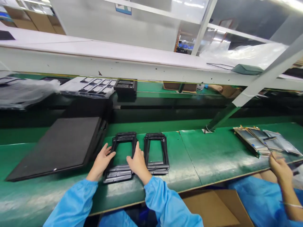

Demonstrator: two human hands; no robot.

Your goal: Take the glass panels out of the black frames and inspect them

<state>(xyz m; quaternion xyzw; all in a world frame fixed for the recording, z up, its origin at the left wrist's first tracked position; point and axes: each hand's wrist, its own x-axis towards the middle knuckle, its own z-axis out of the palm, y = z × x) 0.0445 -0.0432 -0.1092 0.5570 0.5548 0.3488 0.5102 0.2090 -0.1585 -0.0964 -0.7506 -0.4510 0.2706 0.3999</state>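
Observation:
Two stacks of black rectangular frames lie side by side on the green bench. My left hand (pixel 102 160) grips the left edge of the left stack (pixel 121 171), thumb on top. My right hand (pixel 137 161) clasps the same stack's right edge, fingers curled over it. The right stack (pixel 156 154) sits untouched just beside my right hand. Both my sleeves are light blue.
A large black tray (pixel 59 145) lies tilted at the left. A co-worker's hand (pixel 280 168) at the right is near a pile of glossy panels (pixel 259 142). A dark conveyor runs behind the bench. A white shelf (pixel 118 60) hangs above, its slanted post (pixel 239 101) meeting the bench.

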